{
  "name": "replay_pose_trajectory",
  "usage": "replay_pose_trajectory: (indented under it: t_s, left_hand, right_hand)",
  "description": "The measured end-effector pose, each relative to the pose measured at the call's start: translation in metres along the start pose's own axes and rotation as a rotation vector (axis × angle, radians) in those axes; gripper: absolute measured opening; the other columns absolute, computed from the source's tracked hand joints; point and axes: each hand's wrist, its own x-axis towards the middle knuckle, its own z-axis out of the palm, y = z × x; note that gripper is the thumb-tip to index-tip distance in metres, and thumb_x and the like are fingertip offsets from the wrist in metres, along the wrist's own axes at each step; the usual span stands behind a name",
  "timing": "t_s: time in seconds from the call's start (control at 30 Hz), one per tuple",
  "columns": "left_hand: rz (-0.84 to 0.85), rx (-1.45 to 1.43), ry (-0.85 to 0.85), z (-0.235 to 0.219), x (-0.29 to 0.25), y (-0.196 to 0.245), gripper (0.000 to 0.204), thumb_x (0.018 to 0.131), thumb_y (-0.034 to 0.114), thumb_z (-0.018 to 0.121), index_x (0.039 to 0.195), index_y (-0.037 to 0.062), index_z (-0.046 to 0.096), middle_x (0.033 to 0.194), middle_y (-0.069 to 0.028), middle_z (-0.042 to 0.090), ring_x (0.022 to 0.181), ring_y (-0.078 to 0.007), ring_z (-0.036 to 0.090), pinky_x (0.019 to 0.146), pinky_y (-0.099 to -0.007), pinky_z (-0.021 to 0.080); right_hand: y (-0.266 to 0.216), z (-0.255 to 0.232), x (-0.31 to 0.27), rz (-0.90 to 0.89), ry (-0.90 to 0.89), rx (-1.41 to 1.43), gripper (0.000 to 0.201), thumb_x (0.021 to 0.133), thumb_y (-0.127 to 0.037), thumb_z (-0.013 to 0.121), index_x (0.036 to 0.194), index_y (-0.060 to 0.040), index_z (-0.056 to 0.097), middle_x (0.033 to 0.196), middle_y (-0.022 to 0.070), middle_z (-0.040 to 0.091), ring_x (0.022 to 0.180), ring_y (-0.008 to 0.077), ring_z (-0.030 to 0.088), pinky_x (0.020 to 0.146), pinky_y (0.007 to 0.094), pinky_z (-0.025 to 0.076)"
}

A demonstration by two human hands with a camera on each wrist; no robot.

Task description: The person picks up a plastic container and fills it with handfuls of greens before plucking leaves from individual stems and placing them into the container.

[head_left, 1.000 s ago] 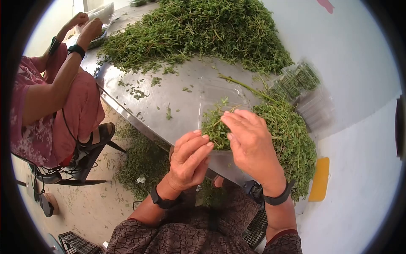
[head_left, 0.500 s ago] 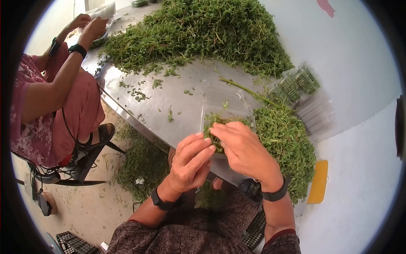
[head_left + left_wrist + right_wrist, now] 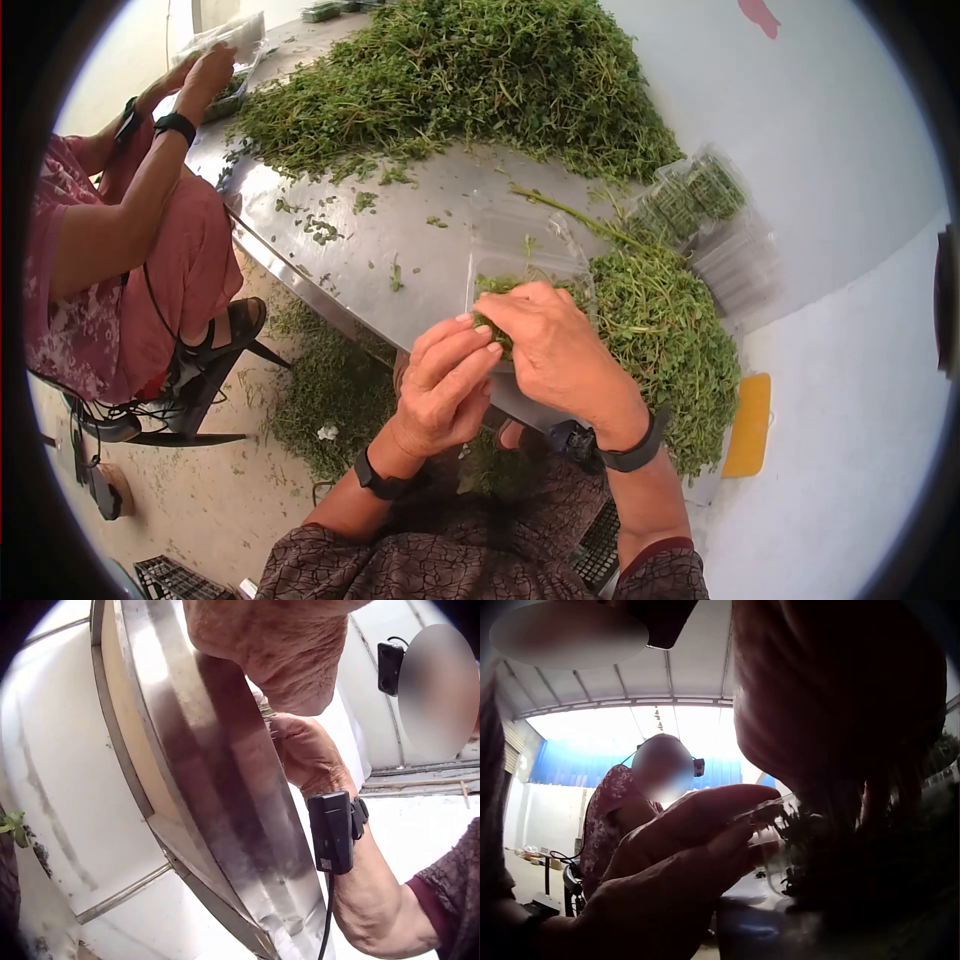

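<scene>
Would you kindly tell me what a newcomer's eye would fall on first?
The big heap of greens on the far part of the metal table would likely win. Next come the left hand and right hand, close together at a clear container by the table's near edge.

- Left hand [image 3: 440, 390]: fingers nearly straight, thumb beneath them.
- Right hand [image 3: 562, 348]: back uppermost, most fingertips hidden, close beside the left fingertips.
- Forearms [image 3: 648, 505] converge forward.

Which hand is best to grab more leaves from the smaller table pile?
Probably the right hand: it is over the clear box, close to the smaller pile of greens. The left hand is at the box's left side, farther away.
</scene>
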Motion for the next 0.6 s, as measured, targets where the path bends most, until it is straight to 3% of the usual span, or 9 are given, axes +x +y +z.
replay_pose_trajectory:
  t_s: [0.2,0.3,0.5,0.57,0.6]
  left_hand:
    - [0.0,0.0,-0.011,0.0,-0.002,-0.003,0.046,0.065,-0.004,0.068,0.11,0.0022,0.064,0.115,-0.0144,0.061,0.113,-0.0375,0.057,0.097,-0.0461,0.046]
    - [-0.001,-0.008,-0.008,0.001,-0.003,-0.003,0.046,0.065,-0.004,0.068,0.111,0.0024,0.064,0.116,-0.0144,0.061,0.113,-0.0375,0.057,0.098,-0.0463,0.045]
    - [-0.006,-0.016,-0.016,0.0,-0.001,-0.002,0.047,0.065,-0.005,0.068,0.111,0.0031,0.064,0.115,-0.0143,0.061,0.113,-0.0371,0.057,0.098,-0.046,0.046]
    - [-0.005,-0.016,-0.018,0.0,-0.003,-0.004,0.047,0.064,-0.005,0.068,0.111,0.0031,0.064,0.115,-0.0141,0.061,0.113,-0.0369,0.057,0.097,-0.0458,0.046]
    - [-0.006,-0.014,-0.016,0.0,-0.003,-0.004,0.047,0.064,-0.005,0.068,0.111,0.0031,0.064,0.115,-0.0141,0.061,0.113,-0.0369,0.057,0.097,-0.0458,0.046]
  right_hand:
    - [0.003,-0.004,0.001,0.005,-0.085,0.015,0.037,0.076,0.006,0.052,0.111,-0.0002,0.062,0.106,0.0145,0.066,0.103,0.0343,0.058,0.09,0.0433,0.043]
    - [0.002,-0.011,-0.004,-0.13,0.066,-0.006,0.037,0.075,0.008,0.053,0.11,0.0,0.064,0.107,0.0149,0.067,0.103,0.0335,0.059,0.09,0.0427,0.045]
    - [0.006,-0.03,-0.002,-0.015,0.182,-0.131,0.038,0.075,0.009,0.055,0.11,0.0005,0.064,0.103,0.016,0.069,0.101,0.0329,0.06,0.089,0.0413,0.046]
    - [0.003,-0.035,0.002,0.152,0.189,-0.164,0.033,0.078,0.004,0.059,0.111,0.0014,0.064,0.106,0.0163,0.068,0.102,0.0334,0.059,0.091,0.0419,0.045]
    - [0.005,-0.035,0.005,0.149,0.188,-0.164,0.033,0.078,0.004,0.059,0.111,0.0014,0.064,0.106,0.0163,0.068,0.102,0.0334,0.059,0.091,0.0419,0.045]
